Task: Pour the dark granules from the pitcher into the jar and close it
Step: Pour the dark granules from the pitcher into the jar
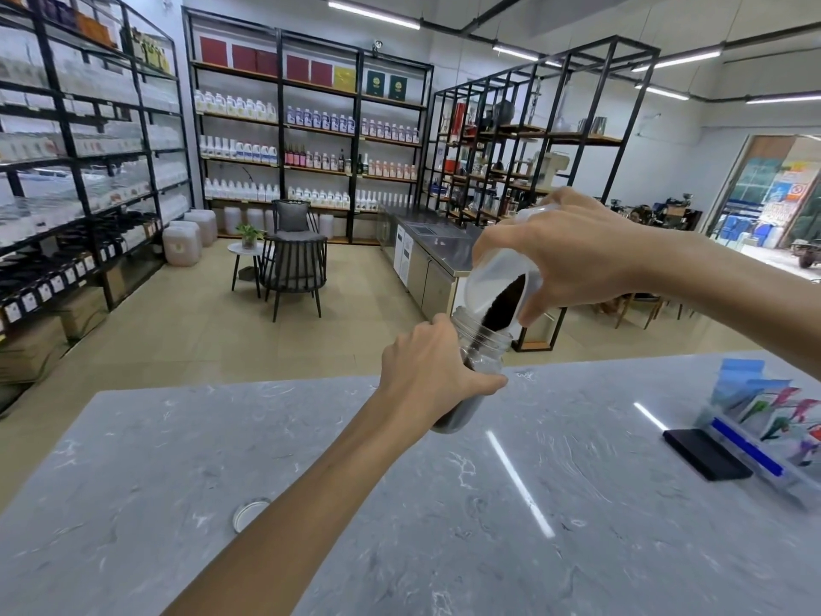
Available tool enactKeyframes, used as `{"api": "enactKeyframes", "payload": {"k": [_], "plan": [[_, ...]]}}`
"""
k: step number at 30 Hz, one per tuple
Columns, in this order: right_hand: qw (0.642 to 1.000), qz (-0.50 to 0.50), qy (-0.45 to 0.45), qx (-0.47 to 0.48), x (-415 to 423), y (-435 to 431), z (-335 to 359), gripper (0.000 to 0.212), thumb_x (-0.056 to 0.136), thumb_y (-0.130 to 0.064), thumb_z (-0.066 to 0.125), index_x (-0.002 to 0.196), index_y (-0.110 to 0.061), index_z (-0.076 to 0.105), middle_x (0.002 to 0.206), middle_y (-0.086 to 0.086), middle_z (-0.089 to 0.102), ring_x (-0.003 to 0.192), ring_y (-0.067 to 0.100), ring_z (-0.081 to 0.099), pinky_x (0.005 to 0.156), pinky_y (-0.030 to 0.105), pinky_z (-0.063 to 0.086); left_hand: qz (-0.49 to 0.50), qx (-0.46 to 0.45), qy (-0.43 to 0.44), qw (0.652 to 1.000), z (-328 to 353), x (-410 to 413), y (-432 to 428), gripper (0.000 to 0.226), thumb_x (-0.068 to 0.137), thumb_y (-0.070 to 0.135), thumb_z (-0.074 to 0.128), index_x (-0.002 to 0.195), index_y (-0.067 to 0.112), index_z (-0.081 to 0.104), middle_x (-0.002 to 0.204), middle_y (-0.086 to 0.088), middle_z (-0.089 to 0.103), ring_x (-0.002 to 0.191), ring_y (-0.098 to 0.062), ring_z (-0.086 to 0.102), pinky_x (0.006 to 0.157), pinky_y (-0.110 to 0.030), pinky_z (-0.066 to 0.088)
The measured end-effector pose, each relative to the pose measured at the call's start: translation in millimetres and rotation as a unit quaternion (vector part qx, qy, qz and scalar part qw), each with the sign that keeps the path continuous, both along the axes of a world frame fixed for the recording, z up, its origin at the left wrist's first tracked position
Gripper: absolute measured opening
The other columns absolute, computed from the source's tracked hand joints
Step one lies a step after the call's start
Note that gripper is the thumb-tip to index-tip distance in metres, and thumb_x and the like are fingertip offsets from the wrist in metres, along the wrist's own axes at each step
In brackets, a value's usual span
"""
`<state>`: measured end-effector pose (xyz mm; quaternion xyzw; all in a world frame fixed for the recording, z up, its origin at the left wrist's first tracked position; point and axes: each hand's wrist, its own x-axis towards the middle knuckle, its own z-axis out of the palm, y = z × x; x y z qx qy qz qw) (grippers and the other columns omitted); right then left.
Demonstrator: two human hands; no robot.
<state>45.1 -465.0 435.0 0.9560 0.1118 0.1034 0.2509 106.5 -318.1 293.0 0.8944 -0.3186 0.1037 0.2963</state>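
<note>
- Jar, head view: clear, held tilted above the grey marble worktop, mouth up and toward the pitcher, base near the worktop surface; contact with it cannot be told.
- Left hand: grip wrapped closed around the jar's body, thumb across the front.
- Right hand: grip closed around the white pitcher, which is tipped steeply with its lip just over the jar mouth.
- Dark granules: a stream runs along the pitcher's inner wall into the jar; a dark layer shows low in the jar below the left hand.
- Lid: round, pale, lies flat on the worktop, well apart from the jar, partly hidden by the left forearm.
- Right edge of worktop: black flat object just beside a clear tray of coloured packets.
</note>
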Motion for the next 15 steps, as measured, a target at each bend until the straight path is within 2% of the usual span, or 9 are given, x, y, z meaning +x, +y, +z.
{"api": "enactKeyframes", "payload": {"k": [5, 9, 15], "plan": [[1.000, 0.003, -0.005, -0.022, 2, 3, 4, 0.080, 0.061, -0.061, 0.083, 0.126, -0.042, 0.039, 0.118, -0.013, 0.068, 0.103, 0.019, 0.062, 0.098, 0.050, 0.035, 0.003, -0.008, -0.001, 1.000, 3, 0, -3, 0.073, 0.067, 0.072, 0.075, 0.105, 0.014, 0.053, 0.095, 0.000, 0.063, 0.083, -0.023, 0.054, 0.067, -0.033, 0.038], [0.999, 0.002, -0.004, -0.053, 4, 6, 10, 0.084, 0.058, -0.062, 0.084, 0.126, -0.043, 0.039, 0.119, -0.014, 0.068, 0.104, 0.017, 0.064, 0.101, 0.052, 0.034, 0.014, -0.014, -0.004, 1.000, 8, 0, -8, 0.074, 0.068, 0.070, 0.076, 0.109, 0.013, 0.053, 0.096, -0.001, 0.061, 0.095, -0.027, 0.063, 0.069, -0.032, 0.036], [0.987, 0.033, -0.034, -0.151, 8, 12, 17, 0.086, 0.052, -0.058, 0.089, 0.123, -0.036, 0.045, 0.108, -0.015, 0.072, 0.086, 0.015, 0.071, 0.099, 0.059, 0.039, 0.025, -0.026, 0.007, 0.999, 17, 2, -15, 0.074, 0.069, 0.066, 0.077, 0.111, 0.010, 0.052, 0.097, -0.003, 0.062, 0.098, -0.029, 0.064, 0.068, -0.033, 0.037]]}}
